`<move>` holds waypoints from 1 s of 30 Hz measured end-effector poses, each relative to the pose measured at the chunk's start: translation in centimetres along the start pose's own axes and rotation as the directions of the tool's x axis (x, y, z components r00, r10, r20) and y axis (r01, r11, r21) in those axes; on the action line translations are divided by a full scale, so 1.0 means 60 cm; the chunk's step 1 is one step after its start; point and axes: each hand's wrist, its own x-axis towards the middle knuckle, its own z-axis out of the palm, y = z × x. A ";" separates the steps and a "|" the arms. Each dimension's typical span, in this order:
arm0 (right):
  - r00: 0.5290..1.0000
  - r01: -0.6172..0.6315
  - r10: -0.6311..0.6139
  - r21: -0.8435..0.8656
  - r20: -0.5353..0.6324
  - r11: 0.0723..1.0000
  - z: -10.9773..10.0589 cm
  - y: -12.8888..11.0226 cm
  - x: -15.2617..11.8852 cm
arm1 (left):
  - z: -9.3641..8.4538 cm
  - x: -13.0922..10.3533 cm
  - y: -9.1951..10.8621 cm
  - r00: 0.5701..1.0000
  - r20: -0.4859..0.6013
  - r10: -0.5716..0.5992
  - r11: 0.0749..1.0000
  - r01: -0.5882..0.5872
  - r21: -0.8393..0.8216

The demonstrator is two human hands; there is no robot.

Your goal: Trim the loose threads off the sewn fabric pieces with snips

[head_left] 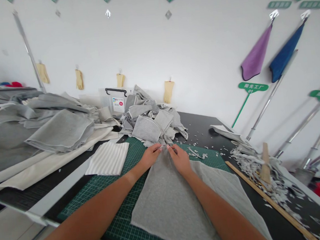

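Observation:
A light grey cloth (169, 197) is spread over the green cutting mat (210, 153), its near part reaching the bottom of the view. At its far edge, my left hand (151, 155) pinches the fabric between thumb and fingers. My right hand (179, 158) pinches the same edge close beside it, thumbs almost meeting. Just beyond my fingertips rises a heap of crumpled grey cloths (151, 119). A white ribbed cloth (107, 159) lies flat on the mat, left of my left hand. My right forearm covers some of the grey cloth.
Large stacks of grey cloth (61, 130) fill the table's left. A clear plastic box (116, 101) with a black handle stands behind the heap. On the right lie a wooden strip (268, 200), a pile of offcuts (283, 184) and a wooden piece (265, 165). Poles lean against the wall.

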 end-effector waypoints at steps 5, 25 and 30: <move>0.999 0.031 -0.031 0.001 0.010 1.000 -0.002 -0.004 -0.002 | -0.002 0.000 0.007 1.000 0.026 0.004 0.999 -0.003 -0.046; 0.997 0.068 -0.067 -0.003 0.039 0.998 -0.006 -0.011 -0.002 | -0.003 -0.002 0.008 0.997 0.075 -0.025 1.000 0.025 0.005; 0.998 0.052 -0.051 -0.028 0.035 0.998 -0.005 -0.010 -0.003 | -0.003 -0.004 0.016 0.997 0.067 -0.041 0.999 0.043 -0.019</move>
